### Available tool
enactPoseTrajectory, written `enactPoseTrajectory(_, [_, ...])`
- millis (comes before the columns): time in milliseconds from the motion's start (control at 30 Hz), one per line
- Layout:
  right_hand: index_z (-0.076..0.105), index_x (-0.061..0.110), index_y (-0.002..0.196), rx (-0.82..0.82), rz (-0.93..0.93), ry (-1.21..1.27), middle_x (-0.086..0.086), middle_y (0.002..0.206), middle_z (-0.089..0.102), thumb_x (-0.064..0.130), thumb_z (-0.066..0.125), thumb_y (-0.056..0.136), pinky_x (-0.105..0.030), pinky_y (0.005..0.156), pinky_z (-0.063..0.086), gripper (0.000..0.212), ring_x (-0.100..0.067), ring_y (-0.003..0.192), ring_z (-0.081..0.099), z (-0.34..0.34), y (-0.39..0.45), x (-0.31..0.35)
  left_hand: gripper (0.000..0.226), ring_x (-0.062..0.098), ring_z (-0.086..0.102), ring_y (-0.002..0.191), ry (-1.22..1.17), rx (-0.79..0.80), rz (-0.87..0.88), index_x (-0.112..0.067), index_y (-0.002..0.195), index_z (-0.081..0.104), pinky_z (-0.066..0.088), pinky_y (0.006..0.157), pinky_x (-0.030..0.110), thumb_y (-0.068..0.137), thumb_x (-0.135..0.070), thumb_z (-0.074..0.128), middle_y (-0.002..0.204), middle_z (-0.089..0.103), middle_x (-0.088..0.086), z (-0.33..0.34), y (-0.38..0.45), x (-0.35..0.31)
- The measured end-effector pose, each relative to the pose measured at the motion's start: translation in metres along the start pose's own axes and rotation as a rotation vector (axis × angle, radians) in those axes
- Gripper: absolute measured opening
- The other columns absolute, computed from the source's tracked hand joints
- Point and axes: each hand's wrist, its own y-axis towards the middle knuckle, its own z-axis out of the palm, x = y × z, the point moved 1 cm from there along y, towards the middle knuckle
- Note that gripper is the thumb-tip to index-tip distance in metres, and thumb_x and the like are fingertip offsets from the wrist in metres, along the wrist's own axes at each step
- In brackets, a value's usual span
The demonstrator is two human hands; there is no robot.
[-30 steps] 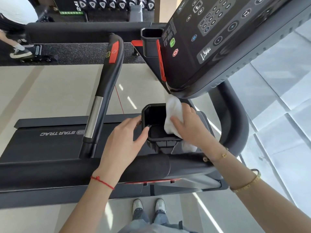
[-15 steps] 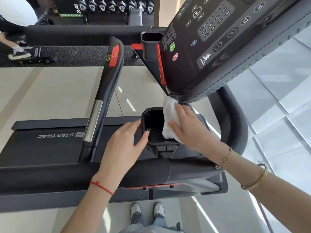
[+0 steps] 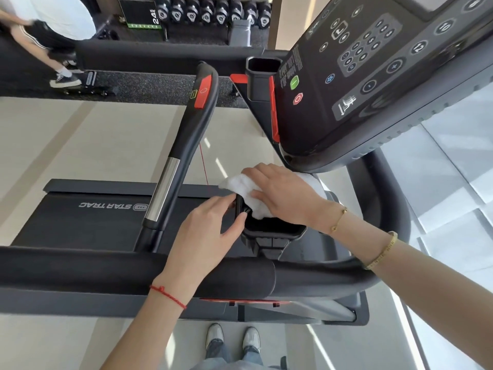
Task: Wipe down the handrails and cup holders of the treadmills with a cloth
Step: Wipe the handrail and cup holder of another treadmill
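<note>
A black square cup holder (image 3: 274, 231) sits below the treadmill console. My right hand (image 3: 282, 193) lies on a white cloth (image 3: 244, 186) and presses it over the holder's far left rim, fingers spread and slightly bent. My left hand (image 3: 205, 236) grips the holder's left wall, thumb inside and fingers outside. A thick black handrail (image 3: 106, 273) crosses the view under my left wrist. A second black handrail (image 3: 184, 148) with a silver band and a red button rises to the left of the holder. A second cup holder (image 3: 262, 66) stands on the console's far side.
The console (image 3: 373, 76) with its buttons hangs just above my right hand. The treadmill belt (image 3: 88, 225) lies to the left. A curved black rail (image 3: 392, 209) wraps round on the right. A person (image 3: 45, 36) stands at the far left near a dumbbell rack (image 3: 213, 12).
My right hand has moved the cloth from the holder's right inner side across to its far left rim. My left hand keeps its hold on the left wall.
</note>
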Motion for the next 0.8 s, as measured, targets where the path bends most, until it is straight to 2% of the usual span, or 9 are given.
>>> enactPoseTrajectory(167, [0.028,0.012,0.147,-0.002,0.17,-0.011,-0.006,0.134,0.045,0.034,0.039,0.101,-0.033,0.099,0.033,0.052,-0.026,0.117,0.044,0.001,-0.033,-0.013,0.051,0.005,0.06,0.102,-0.037,0.008,0.006,-0.025,0.135,0.055,0.051,0.083,0.023,0.091,-0.049,0.047,0.107,0.063,-0.014,-0.002,0.0,-0.002])
enactPoseTrajectory(267, [0.031,0.012,0.145,0.005,0.099,-0.028,-0.006,0.132,0.048,0.033,0.037,0.102,-0.035,0.097,0.035,0.049,-0.027,0.115,0.047,-0.002,-0.016,-0.009,0.053,0.006,0.059,0.105,-0.018,0.013,0.005,-0.022,0.137,0.054,0.046,0.084,0.019,0.092,-0.049,0.047,0.111,0.063,-0.012,-0.001,0.0,-0.001])
enactPoseTrajectory(333, [0.034,0.013,0.143,0.013,0.032,-0.013,-0.005,0.13,0.05,0.03,0.037,0.103,-0.034,0.095,0.035,0.044,-0.026,0.113,0.049,-0.002,0.001,-0.003,0.053,0.009,0.059,0.107,-0.007,0.008,0.004,-0.021,0.137,0.054,0.046,0.085,0.021,0.093,-0.048,0.049,0.115,0.063,-0.01,0.0,0.0,-0.001])
enactPoseTrajectory(400, [0.036,0.015,0.142,-0.006,0.046,0.007,-0.004,0.128,0.051,0.03,0.038,0.103,-0.034,0.095,0.036,0.042,-0.025,0.112,0.049,0.001,0.002,0.0,0.051,0.01,0.059,0.109,-0.007,0.007,0.003,-0.02,0.137,0.054,0.048,0.087,0.023,0.093,-0.047,0.051,0.118,0.063,-0.009,0.0,-0.001,-0.001])
enactPoseTrajectory(500, [0.035,0.015,0.145,-0.066,0.21,0.061,-0.005,0.132,0.049,0.03,0.041,0.101,-0.031,0.098,0.032,0.046,-0.026,0.116,0.046,0.005,-0.021,-0.004,0.052,0.008,0.06,0.106,-0.022,0.018,0.009,-0.023,0.137,0.054,0.05,0.087,0.024,0.093,-0.048,0.049,0.113,0.064,-0.011,0.0,0.0,-0.001])
enactPoseTrajectory(567, [0.032,0.013,0.146,-0.129,0.37,0.26,-0.01,0.136,0.044,0.027,0.046,0.1,-0.029,0.098,0.03,0.05,-0.028,0.122,0.041,0.006,-0.04,-0.003,0.05,0.008,0.06,0.101,-0.028,0.019,0.019,-0.026,0.136,0.055,0.051,0.083,0.025,0.092,-0.049,0.048,0.107,0.064,-0.011,0.0,0.0,0.0])
enactPoseTrajectory(667, [0.029,0.01,0.143,-0.147,0.607,0.604,-0.011,0.132,0.04,0.031,0.05,0.098,-0.021,0.08,0.03,0.054,-0.025,0.116,0.044,0.01,-0.07,0.01,0.049,0.009,0.06,0.101,-0.023,0.015,0.023,-0.027,0.136,0.055,0.048,0.082,0.022,0.092,-0.048,0.048,0.109,0.063,-0.01,0.0,0.0,0.001])
enactPoseTrajectory(733, [0.032,0.01,0.136,-0.15,0.675,0.663,-0.004,0.117,0.041,0.036,0.049,0.098,-0.017,0.064,0.029,0.049,-0.016,0.099,0.048,0.016,-0.086,0.022,0.048,0.009,0.06,0.099,-0.021,0.015,0.028,-0.027,0.135,0.055,0.046,0.08,0.02,0.093,-0.048,0.048,0.107,0.063,-0.01,0.0,0.0,0.002])
enactPoseTrajectory(800, [0.035,0.008,0.129,-0.155,0.703,0.667,-0.004,0.111,0.04,0.035,0.049,0.098,-0.016,0.062,0.028,0.044,-0.016,0.094,0.047,0.015,-0.083,0.025,0.046,0.01,0.061,0.098,-0.02,0.018,0.036,-0.027,0.134,0.056,0.048,0.08,0.022,0.093,-0.046,0.048,0.106,0.063,-0.01,0.0,0.0,0.001])
